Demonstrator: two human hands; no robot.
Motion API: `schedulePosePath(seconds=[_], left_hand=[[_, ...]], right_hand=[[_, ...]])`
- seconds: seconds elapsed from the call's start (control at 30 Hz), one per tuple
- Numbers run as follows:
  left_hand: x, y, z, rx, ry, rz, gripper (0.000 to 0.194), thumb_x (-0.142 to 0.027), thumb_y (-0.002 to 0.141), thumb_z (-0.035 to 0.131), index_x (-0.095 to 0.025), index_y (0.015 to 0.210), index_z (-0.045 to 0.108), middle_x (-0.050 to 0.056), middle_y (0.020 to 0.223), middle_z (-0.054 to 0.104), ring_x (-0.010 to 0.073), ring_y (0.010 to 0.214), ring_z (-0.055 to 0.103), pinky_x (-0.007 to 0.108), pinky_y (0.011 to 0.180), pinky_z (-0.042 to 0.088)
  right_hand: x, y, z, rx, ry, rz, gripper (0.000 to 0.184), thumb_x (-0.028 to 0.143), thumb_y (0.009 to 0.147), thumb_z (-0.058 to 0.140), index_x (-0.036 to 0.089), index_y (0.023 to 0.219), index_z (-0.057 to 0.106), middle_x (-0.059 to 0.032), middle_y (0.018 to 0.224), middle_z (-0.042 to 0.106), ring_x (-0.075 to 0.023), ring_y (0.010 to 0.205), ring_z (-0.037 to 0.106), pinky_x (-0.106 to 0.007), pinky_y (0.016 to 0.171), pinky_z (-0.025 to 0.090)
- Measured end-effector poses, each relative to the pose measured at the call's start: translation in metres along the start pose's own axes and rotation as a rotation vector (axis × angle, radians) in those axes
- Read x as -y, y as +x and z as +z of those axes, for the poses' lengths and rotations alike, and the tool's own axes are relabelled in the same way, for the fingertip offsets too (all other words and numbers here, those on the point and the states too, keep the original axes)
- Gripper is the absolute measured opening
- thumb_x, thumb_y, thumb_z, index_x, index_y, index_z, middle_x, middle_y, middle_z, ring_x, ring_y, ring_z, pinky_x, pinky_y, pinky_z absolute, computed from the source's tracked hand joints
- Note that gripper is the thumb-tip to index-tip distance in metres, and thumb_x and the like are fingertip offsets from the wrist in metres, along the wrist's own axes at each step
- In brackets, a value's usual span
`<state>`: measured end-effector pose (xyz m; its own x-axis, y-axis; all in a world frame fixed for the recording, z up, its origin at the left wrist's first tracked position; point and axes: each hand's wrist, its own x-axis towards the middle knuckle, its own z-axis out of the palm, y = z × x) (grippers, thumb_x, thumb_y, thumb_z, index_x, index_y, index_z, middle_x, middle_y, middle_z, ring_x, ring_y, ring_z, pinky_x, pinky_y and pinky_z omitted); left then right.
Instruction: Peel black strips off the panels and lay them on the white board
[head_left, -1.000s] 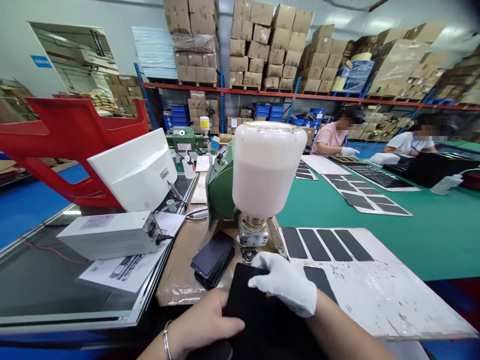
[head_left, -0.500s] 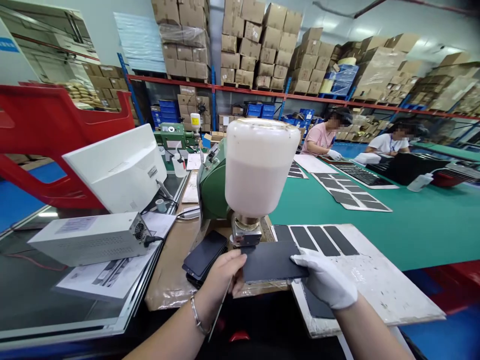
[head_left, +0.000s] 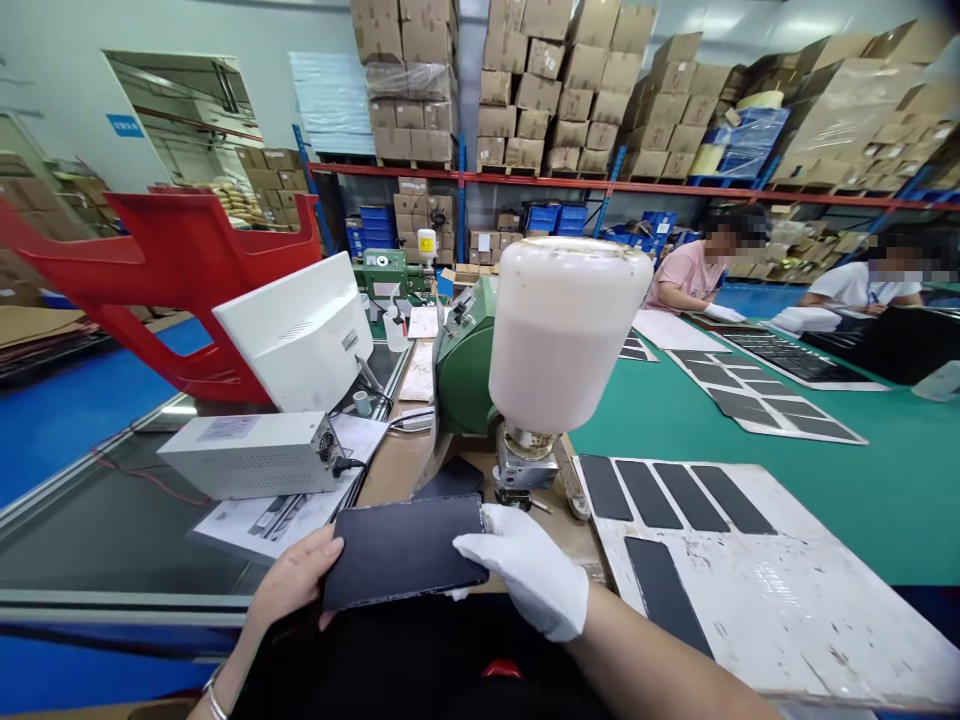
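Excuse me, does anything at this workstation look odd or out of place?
One thing stands out: the right hand wears a white glove, but the left hand is bare while touching the dark panel, so the pair doesn't match.

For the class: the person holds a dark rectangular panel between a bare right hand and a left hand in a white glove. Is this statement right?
No, the hands are swapped. The white glove is on the right hand, and the left hand is the bare one. The dark rectangular panel is held between them, as stated. The head view shows this.
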<state>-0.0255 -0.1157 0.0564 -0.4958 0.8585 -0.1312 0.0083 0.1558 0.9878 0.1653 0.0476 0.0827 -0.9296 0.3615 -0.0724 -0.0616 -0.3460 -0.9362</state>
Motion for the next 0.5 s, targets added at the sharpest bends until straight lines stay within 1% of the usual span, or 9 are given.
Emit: schedulePosePath(seconds=[0.03, 0.1, 0.17, 0.23, 0.27, 0.33, 0.4, 0.43, 0.5], left_hand=[[-0.002, -0.001, 0.001, 0.022, 0.012, -0.033, 0.033, -0.044, 0.080, 0.050, -0.018, 0.088, 0.069, -0.003, 0.036, 0.044, 0.0111, 0.029, 0.035, 0.022, 0.031, 0.025], [-0.010, -0.001, 0.012, 0.097, 0.039, -0.059, 0.036, -0.044, 0.081, 0.051, -0.015, 0.092, 0.069, -0.003, 0.041, 0.049, 0.0108, 0.034, 0.038, 0.022, 0.035, 0.029], [-0.022, 0.003, 0.030, 0.243, 0.093, 0.002, 0.030, -0.038, 0.082, 0.053, -0.014, 0.089, 0.069, -0.001, 0.052, 0.056, 0.0116, 0.045, 0.046, 0.022, 0.045, 0.038], [-0.032, 0.013, 0.053, 0.435, 0.154, 0.070, 0.024, -0.032, 0.082, 0.056, -0.013, 0.081, 0.070, 0.002, 0.065, 0.063, 0.0139, 0.060, 0.053, 0.023, 0.059, 0.043], [-0.034, 0.020, 0.064, 0.526, 0.163, 0.080, 0.023, -0.031, 0.082, 0.056, -0.013, 0.077, 0.070, 0.003, 0.070, 0.065, 0.0147, 0.065, 0.055, 0.024, 0.064, 0.044], [-0.030, 0.038, 0.084, 0.646, 0.093, 0.046, 0.025, -0.033, 0.082, 0.057, -0.012, 0.077, 0.070, 0.003, 0.069, 0.065, 0.0125, 0.062, 0.055, 0.021, 0.059, 0.043], [-0.018, 0.058, 0.101, 0.706, -0.073, -0.015, 0.034, -0.042, 0.079, 0.059, -0.011, 0.082, 0.070, -0.001, 0.052, 0.057, 0.0068, 0.042, 0.045, 0.017, 0.041, 0.032], [-0.010, 0.067, 0.108, 0.729, -0.114, -0.024, 0.043, -0.050, 0.077, 0.059, -0.010, 0.087, 0.070, -0.002, 0.046, 0.053, 0.0052, 0.034, 0.038, 0.017, 0.034, 0.025], [0.004, 0.078, 0.122, 0.754, -0.207, -0.013, 0.059, -0.060, 0.074, 0.055, -0.009, 0.102, 0.066, -0.003, 0.046, 0.052, 0.0037, 0.028, 0.031, 0.017, 0.030, 0.019]], right_hand=[[0.001, -0.003, -0.005, -0.014, -0.041, 0.008, 0.016, 0.031, 0.072, 0.062, 0.019, 0.081, 0.066, -0.0029, 0.077, 0.066, -0.0193, 0.076, 0.060, -0.032, 0.073, 0.048], [0.001, -0.010, -0.019, -0.115, -0.144, 0.044, 0.020, 0.035, 0.072, 0.064, 0.017, 0.079, 0.063, -0.0024, 0.074, 0.064, -0.0168, 0.072, 0.059, -0.030, 0.071, 0.047], [-0.002, -0.018, -0.032, -0.198, -0.269, 0.113, 0.031, 0.035, 0.067, 0.070, 0.015, 0.088, 0.061, -0.0021, 0.076, 0.064, -0.0152, 0.071, 0.059, -0.028, 0.068, 0.046], [-0.006, -0.026, -0.042, -0.158, -0.407, 0.185, 0.047, 0.030, 0.058, 0.077, 0.016, 0.099, 0.059, -0.0021, 0.083, 0.065, -0.0151, 0.073, 0.060, -0.025, 0.065, 0.046], [-0.008, -0.030, -0.046, -0.119, -0.476, 0.214, 0.048, 0.028, 0.055, 0.079, 0.017, 0.098, 0.060, -0.0015, 0.082, 0.066, -0.0148, 0.071, 0.060, -0.024, 0.062, 0.046], [-0.011, -0.040, -0.052, -0.119, -0.569, 0.256, 0.034, 0.025, 0.055, 0.077, 0.016, 0.085, 0.064, 0.0005, 0.074, 0.066, -0.0137, 0.064, 0.058, -0.021, 0.054, 0.043], [-0.010, -0.051, -0.058, -0.197, -0.512, 0.261, 0.022, 0.024, 0.058, 0.074, 0.015, 0.075, 0.064, 0.0011, 0.067, 0.064, -0.0132, 0.060, 0.058, -0.021, 0.051, 0.042], [-0.008, -0.057, -0.061, -0.241, -0.420, 0.238, 0.023, 0.024, 0.059, 0.073, 0.014, 0.077, 0.064, 0.0005, 0.068, 0.065, -0.0140, 0.062, 0.059, -0.022, 0.054, 0.044], [-0.002, -0.068, -0.065, -0.304, -0.173, 0.162, 0.030, 0.024, 0.061, 0.073, 0.014, 0.087, 0.065, -0.0024, 0.077, 0.068, -0.0168, 0.069, 0.063, -0.027, 0.065, 0.049]])
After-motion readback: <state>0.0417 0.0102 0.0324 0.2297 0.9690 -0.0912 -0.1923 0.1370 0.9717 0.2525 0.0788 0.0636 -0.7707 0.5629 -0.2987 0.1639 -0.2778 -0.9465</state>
